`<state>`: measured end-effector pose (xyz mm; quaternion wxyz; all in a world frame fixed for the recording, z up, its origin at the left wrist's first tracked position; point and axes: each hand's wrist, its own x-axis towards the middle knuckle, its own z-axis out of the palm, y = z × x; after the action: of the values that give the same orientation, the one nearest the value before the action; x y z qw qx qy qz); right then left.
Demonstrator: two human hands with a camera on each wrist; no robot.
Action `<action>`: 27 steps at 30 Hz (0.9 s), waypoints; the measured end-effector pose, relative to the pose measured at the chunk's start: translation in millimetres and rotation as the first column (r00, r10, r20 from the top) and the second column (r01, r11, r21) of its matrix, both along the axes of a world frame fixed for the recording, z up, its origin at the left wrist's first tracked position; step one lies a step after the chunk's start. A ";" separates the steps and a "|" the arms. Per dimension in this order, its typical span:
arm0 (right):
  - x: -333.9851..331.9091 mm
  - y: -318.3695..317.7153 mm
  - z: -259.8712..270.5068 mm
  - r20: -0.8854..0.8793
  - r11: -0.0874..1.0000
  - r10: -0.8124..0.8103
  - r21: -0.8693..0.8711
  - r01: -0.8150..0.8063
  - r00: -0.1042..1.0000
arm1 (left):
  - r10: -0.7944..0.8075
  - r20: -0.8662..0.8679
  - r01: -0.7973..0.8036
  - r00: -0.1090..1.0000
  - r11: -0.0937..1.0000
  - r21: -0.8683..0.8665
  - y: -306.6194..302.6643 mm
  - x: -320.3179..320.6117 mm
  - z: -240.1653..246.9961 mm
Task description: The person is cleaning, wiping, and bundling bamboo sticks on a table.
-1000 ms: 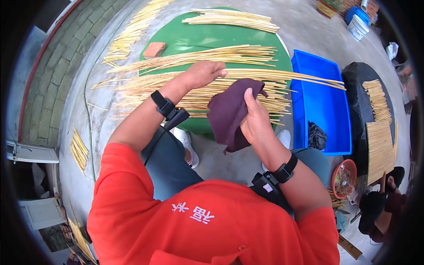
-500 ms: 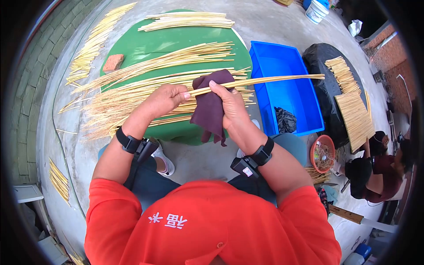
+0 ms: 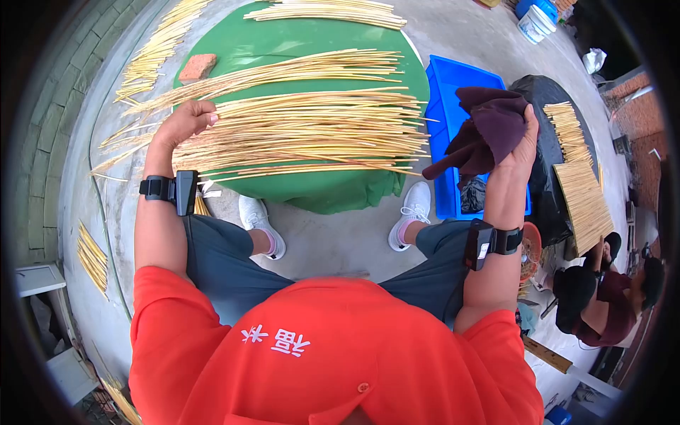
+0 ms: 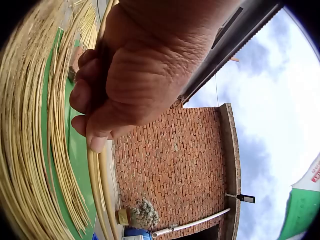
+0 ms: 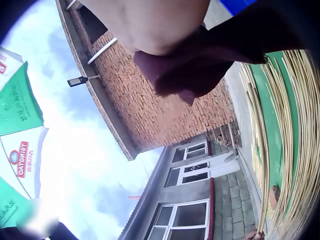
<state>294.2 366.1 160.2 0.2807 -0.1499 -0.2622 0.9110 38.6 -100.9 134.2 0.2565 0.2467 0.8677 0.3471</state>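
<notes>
My left hand (image 3: 185, 123), at the left end of the straw rows in the head view, pinches a few long yellow stalks (image 4: 93, 172) between thumb and fingers. Those stalks stretch away to the right, over the green-covered round table (image 3: 234, 42). Out to the right, my right hand (image 3: 523, 147) holds a crumpled dark purple cloth (image 3: 489, 127) above the blue bin, apart from the stalks. Its fingers are partly hidden behind the cloth. Between the hands, a wide layer of straw stalks (image 3: 312, 131) lies across the near part of the table.
A brick (image 3: 197, 68) sits on the table's left side, beside another stalk row. Right of the table stand the blue bin (image 3: 443, 152) holding a black bag, and a black-covered surface (image 3: 545, 163) bearing a woven straw panel (image 3: 577, 198). Another person (image 3: 609, 304) is at lower right.
The cloth, wrapped on the stalks half a second ago, has come off them as my right hand moved right. My left hand has shifted left, still holding the stalks, and the hands are now far apart.
</notes>
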 end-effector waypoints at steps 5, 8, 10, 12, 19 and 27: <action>4.0 -48.5 17.2 -0.253 0.921 0.376 -0.001 -0.389 0.891 | 0.036 -0.264 -0.043 0.964 0.999 -0.020 18.8 2.1 -22.5; 10.1 -110.1 19.7 -0.044 0.877 0.452 0.203 -0.435 0.891 | -0.120 -0.493 0.063 0.861 0.989 -0.131 55.3 7.2 -44.1; 18.8 -142.7 22.6 0.125 0.704 0.646 0.285 -0.651 0.753 | -0.171 -0.520 0.100 0.837 0.982 -0.162 72.6 11.4 -64.4; 16.4 -157.9 22.8 0.360 0.289 0.831 0.369 -0.883 0.423 | -0.245 -0.515 0.129 0.822 0.960 -0.250 85.2 14.0 -85.3; 9.8 -193.4 -13.2 0.583 -0.299 0.811 0.488 -0.820 0.052 | -0.383 -0.509 0.209 0.771 0.907 -0.366 105.7 -5.3 -136.6; 9.0 -191.7 -13.3 0.573 -0.265 0.814 0.512 -0.817 0.094 | -0.237 -0.564 0.005 0.791 0.924 -0.382 106.3 -29.3 -166.6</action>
<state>303.3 174.4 146.9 -0.3797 0.2032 -0.6467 0.6296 9.3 5.4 -32.4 0.0311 0.3484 0.9343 0.0680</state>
